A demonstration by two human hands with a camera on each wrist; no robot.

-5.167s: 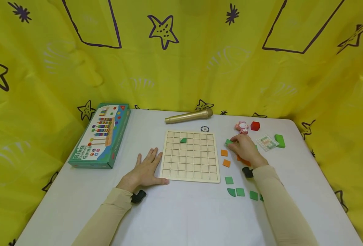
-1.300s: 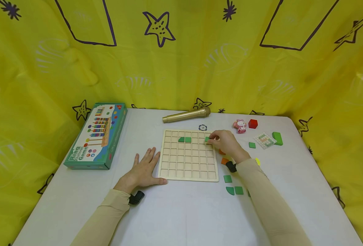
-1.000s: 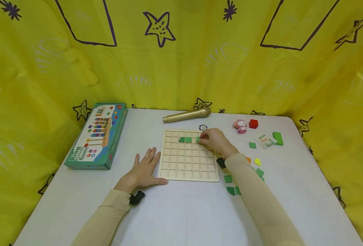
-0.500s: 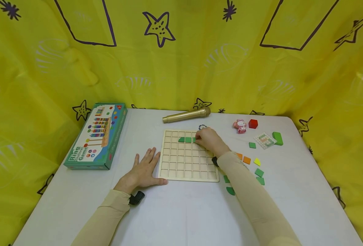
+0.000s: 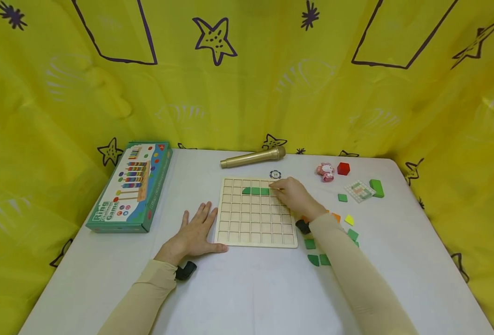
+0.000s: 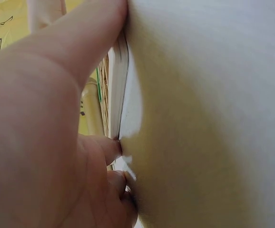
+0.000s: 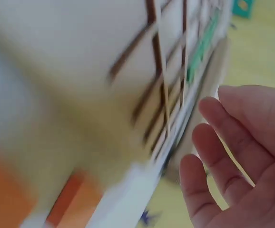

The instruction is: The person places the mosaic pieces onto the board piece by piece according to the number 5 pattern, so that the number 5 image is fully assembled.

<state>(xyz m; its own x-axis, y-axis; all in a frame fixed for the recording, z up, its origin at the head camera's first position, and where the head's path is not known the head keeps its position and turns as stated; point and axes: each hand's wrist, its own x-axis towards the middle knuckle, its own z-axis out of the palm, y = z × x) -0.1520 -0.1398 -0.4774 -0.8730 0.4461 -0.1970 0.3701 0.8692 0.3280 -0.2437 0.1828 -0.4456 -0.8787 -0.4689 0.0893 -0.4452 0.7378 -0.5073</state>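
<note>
A wooden grid board (image 5: 255, 223) lies in the middle of the white table. Three green tiles (image 5: 256, 191) sit side by side in its second row; they show blurred in the right wrist view as green tiles (image 7: 201, 47). My right hand (image 5: 277, 187) hovers just right of the last tile, fingers relaxed and holding nothing; its fingers (image 7: 232, 142) are spread. My left hand (image 5: 196, 228) lies flat on the table against the board's left edge, the thumb (image 6: 80, 42) along the board's edge (image 6: 118, 85).
Loose green tiles (image 5: 319, 259), orange tiles (image 5: 335, 217) and a yellow one (image 5: 349, 219) lie right of the board. At the back are a gold microphone (image 5: 253, 158), a chip (image 5: 275, 174), a pink toy (image 5: 325, 171), a red block (image 5: 343, 168), a pattern card (image 5: 359, 190) and a green block (image 5: 376, 188). A game box (image 5: 131, 186) lies left.
My right hand carried a green tile leftward over the board, set it beside the two green ones, let go and drew back slightly. The left hand stayed put.
</note>
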